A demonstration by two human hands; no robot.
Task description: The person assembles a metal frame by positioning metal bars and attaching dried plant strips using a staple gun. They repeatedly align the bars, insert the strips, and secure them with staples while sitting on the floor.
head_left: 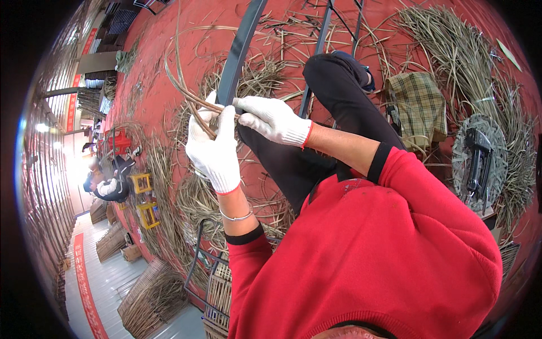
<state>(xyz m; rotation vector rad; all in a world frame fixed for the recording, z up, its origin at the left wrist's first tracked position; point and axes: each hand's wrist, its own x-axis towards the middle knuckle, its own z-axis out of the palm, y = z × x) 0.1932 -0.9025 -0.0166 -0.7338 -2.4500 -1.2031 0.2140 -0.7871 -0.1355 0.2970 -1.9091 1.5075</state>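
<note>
My left hand (213,146), in a white knit glove, is closed around a few thin brown wicker strips (195,100). Their long loose ends curve up and away past the fingers. My right hand (271,120), gloved the same way, meets the left thumb and pinches at the strips' near ends; the exact grip is partly hidden by the fingers. Just beyond both hands rises a dark grey metal bar (241,53), slanting away from me; its lower end passes behind the gloves.
Loose wicker strips (262,79) litter the red floor. A big bundle (451,45) lies far right, near a checked cloth (416,104) and a round woven piece with a black tool (479,161) on it. At left, another person (110,181) sits near yellow stools (148,214).
</note>
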